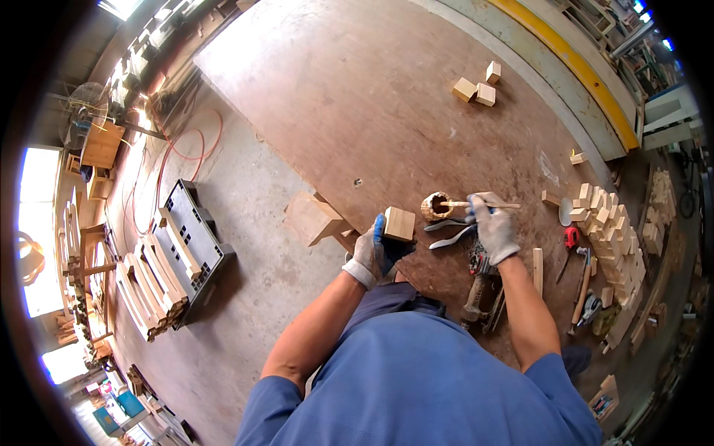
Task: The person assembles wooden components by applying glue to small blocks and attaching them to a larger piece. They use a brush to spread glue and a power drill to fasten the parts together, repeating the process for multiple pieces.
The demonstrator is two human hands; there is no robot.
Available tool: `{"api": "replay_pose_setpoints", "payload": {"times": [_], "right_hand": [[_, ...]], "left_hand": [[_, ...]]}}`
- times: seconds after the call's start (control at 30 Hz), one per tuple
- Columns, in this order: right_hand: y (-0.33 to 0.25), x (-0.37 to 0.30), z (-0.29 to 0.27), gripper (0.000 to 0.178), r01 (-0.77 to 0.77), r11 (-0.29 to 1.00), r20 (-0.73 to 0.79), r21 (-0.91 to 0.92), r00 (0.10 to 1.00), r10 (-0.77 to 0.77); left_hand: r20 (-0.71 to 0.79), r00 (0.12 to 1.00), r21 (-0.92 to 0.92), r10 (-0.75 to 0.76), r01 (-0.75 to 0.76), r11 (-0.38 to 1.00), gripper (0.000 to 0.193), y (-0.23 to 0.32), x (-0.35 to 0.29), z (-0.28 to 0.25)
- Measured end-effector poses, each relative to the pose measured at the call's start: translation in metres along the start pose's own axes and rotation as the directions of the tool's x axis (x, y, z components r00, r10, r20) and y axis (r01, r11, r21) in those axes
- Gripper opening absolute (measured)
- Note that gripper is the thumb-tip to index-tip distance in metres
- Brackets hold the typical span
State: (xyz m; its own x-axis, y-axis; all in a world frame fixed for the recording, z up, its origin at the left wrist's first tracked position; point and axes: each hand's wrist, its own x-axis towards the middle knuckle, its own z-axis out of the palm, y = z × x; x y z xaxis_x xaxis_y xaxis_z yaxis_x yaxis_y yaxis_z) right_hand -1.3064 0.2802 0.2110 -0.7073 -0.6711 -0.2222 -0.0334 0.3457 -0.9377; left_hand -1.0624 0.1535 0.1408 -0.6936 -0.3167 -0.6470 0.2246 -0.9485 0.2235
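Observation:
My left hand (367, 250), in a whitish glove with blue fingers, is closed around a squarish wooden block (400, 222) over the near edge of the brown table (416, 141). To its right stands a small round pot (431, 207) with a crusted brown and pale rim. A thin wooden stick (462, 204) lies across the pot, one end at its opening. Its other part is gripped by my gloved right hand (494, 227). Just below the pot, pliers (452, 236) with pale handles lie partly beneath the right hand. A metal power tool (477, 291) rests beside my right forearm.
Three wooden blocks (477, 92) sit at the far side. At right are stacked blocks (611, 238), a red-handled screwdriver (570, 239), a hammer (582, 293) and a tape measure (591, 306). On the left floor, a black pallet (195, 223) bears wooden strips (152, 286).

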Motion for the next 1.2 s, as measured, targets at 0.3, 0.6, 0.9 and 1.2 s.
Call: {"api": "replay_pose_setpoints", "payload": {"times": [0.3, 0.6, 0.9, 1.2], "right_hand": [[-0.001, -0.01, -0.02, 0.024, -0.198, 0.925, -0.104, 0.324, 0.965, 0.243], [0.013, -0.01, -0.024, 0.027, -0.178, 0.815, -0.085, 0.551, 0.96, 0.267], [0.017, -0.014, -0.03, 0.032, -0.248, 0.829, -0.072, 0.502, 0.943, 0.326], [0.001, -0.027, -0.066, 0.039, -0.265, 0.69, -0.006, 0.674, 0.932, 0.363]], "left_hand": [[0.031, 0.999, -0.039, -0.037, 0.038, 0.999, 0.057, 0.004, 0.008, 0.006], [0.058, 0.995, -0.035, -0.08, 0.082, 0.996, 0.06, 0.004, 0.019, 0.009], [-0.015, 0.998, -0.018, -0.069, 0.068, 0.997, 0.06, -0.001, 0.03, 0.014], [-0.028, 0.997, -0.014, -0.073, 0.072, 0.997, 0.058, -0.006, 0.04, 0.02]]}}
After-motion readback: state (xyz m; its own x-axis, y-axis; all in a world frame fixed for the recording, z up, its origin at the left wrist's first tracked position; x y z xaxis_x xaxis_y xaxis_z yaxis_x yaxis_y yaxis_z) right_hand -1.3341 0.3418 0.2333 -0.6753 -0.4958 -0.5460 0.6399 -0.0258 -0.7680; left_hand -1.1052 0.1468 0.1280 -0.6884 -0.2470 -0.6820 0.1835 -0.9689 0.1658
